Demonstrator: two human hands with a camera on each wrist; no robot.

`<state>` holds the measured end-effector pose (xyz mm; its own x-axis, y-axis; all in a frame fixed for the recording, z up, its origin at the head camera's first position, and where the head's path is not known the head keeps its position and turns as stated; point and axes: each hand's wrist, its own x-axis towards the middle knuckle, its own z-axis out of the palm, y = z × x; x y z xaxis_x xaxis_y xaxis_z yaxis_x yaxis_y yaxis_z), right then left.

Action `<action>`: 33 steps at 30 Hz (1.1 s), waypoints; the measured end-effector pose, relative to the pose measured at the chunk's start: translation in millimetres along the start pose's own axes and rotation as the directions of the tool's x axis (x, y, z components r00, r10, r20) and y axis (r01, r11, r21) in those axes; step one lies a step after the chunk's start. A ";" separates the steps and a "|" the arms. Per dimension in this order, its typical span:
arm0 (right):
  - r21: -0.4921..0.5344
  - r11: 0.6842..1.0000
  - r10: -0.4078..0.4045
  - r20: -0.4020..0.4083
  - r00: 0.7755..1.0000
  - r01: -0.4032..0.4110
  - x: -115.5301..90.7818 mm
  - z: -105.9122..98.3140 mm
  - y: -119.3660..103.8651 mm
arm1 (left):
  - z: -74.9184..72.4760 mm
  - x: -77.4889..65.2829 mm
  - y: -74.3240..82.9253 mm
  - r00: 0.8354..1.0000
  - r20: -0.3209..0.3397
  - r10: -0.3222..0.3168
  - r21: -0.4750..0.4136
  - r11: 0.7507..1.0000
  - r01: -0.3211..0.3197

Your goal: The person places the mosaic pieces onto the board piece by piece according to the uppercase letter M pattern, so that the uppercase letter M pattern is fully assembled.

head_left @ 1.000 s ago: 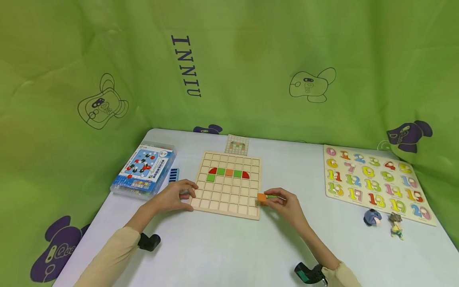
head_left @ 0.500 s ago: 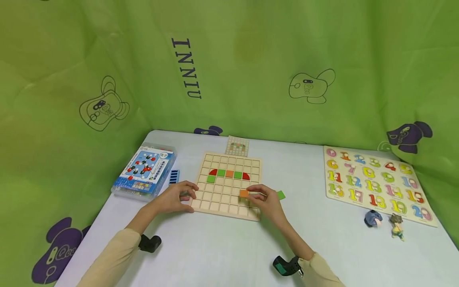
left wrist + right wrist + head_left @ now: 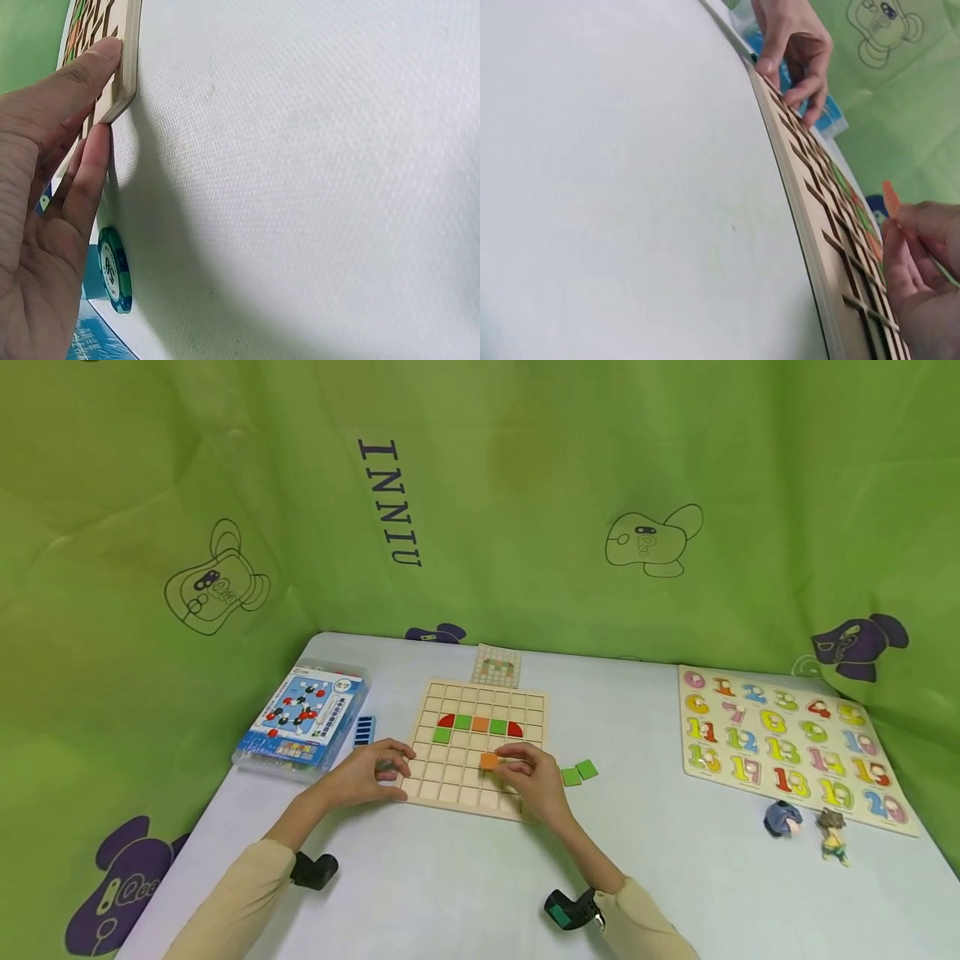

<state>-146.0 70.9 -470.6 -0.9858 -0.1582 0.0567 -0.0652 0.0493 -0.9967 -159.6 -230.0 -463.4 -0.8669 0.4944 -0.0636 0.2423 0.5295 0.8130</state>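
The right hand (image 3: 540,783) pinches an orange tile (image 3: 488,762) over the grid board (image 3: 453,772), whose left edge the left hand (image 3: 366,774) grips.

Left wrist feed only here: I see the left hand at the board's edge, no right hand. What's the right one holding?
Observer: The right hand pinches an orange square tile over the board.
Operator: Any loose pieces off to the right? Not in my feed.
Observer: Yes, two green tiles lie on the table just right of the board.
Operator: And past the far edge?
Observer: A small card printed with a grid and a coloured pattern.
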 end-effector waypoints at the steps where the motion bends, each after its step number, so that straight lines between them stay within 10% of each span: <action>1: 0.002 1.000 -0.004 -0.008 1.000 0.004 1.6 3.0 1.1 | 0.1 0.1 -0.2 1.000 -0.001 0.001 -0.001 1.000 -0.001; 16: -0.039 0.995 -0.088 -0.001 0.996 0.088 7.4 40.1 -21.8 | 0.7 1.3 1.6 1.000 -0.003 -0.002 -0.002 1.000 0.002; 33: -0.181 0.959 -0.224 -0.025 0.974 0.216 31.1 65.8 17.6 | 0.5 1.6 1.4 1.000 -0.007 0.000 0.006 1.000 0.000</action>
<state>-167.6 2.0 -490.3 -0.9495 -0.1410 0.2803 -0.3039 0.1916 -0.9332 -160.4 -228.1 -462.6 -0.8698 0.4897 -0.0599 0.2447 0.5337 0.8095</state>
